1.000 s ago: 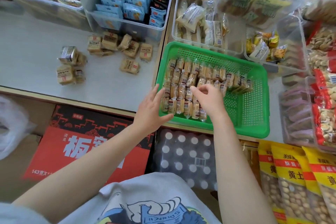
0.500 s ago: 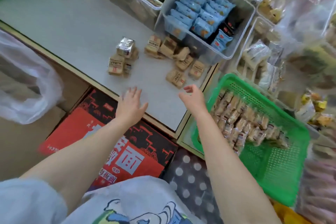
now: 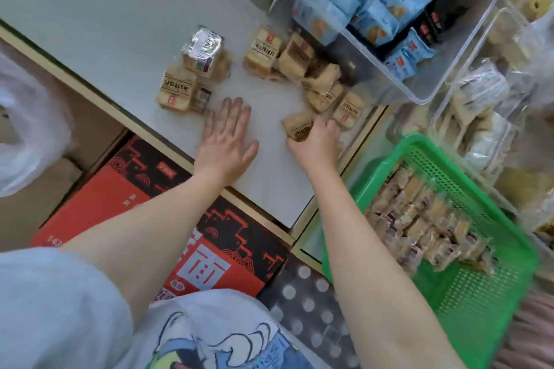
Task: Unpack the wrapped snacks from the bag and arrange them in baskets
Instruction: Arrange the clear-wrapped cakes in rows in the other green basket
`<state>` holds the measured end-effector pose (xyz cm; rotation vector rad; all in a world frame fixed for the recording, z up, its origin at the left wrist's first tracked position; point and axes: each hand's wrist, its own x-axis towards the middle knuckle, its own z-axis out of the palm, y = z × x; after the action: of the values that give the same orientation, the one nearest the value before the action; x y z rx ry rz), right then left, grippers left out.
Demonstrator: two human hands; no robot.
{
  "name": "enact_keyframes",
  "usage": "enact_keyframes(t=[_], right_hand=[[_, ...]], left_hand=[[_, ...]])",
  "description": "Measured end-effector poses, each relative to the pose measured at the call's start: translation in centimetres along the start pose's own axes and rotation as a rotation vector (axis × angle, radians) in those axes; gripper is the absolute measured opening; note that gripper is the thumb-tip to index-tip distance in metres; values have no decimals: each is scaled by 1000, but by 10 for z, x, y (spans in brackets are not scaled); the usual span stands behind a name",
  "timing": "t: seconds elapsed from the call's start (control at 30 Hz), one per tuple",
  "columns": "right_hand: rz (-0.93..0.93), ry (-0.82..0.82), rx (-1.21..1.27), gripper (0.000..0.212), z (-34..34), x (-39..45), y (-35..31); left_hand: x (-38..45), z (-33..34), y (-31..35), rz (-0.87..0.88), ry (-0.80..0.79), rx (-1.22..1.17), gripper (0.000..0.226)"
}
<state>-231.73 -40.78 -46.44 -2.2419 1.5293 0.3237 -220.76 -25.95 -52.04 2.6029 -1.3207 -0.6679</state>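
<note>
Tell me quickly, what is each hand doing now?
Left hand: open, fingers straight, flat on the table.
Right hand: gripping a wrapped snack.

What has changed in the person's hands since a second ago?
Both hands left the green basket for the table. The right hand now grips a tan packet; the left hand lies flat and open. The other packets stayed put.

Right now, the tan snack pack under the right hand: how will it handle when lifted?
The tan snack pack looks small and light; the right hand curls over it alone. Its crinkled wrapper probably gives a little and may slip. Being blocky and flat-sided, it likely won't roll on the counter.
</note>
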Motion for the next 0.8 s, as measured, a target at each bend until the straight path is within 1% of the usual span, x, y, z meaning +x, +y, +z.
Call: enact_keyframes(t=[0.03,0.07,0.13,0.17,0.2,0.27,0.33,0.47,0.53,0.6,0.67,0.73,0.8], right_hand=[[25,36,49,68,-1,-2,0],[66,107,118,69,-4,-4,0],[169,329,239,68,-14,-4,5],[223,413,273,67,-19,1,9],[276,441,285,67,-23,10,14],[373,350,257,69,-27,32,20],[423,242,234,75,-26,52,21],[427,170,249,80,-24,56,17],[426,136,319,80,-25,44,21],[414,66,481,75,-31,18,24],[379,-22,750,65,-37,-19,27],[365,-112,963,59,-39,-60,32],[357,-215,1126,53,-40,-96,38]], left_hand=[[-1,1,0,13,33,1,71],[-1,1,-1,18,53,-1,71],[-1,2,-3,19,50,17,73],[0,3,-3,15,44,34,73],[0,3,-3,14,37,45,73],[1,3,-1,19,41,50,73],[1,3,-1,22,60,43,72],[-2,-1,-1,21,72,8,70],[-3,-1,-1,31,87,-19,69],[-4,-3,-3,8,84,-51,71],[-9,-6,-5,-46,88,-114,71],[-22,-13,0,-95,131,-217,67],[-40,-28,20,-112,151,-397,58]])
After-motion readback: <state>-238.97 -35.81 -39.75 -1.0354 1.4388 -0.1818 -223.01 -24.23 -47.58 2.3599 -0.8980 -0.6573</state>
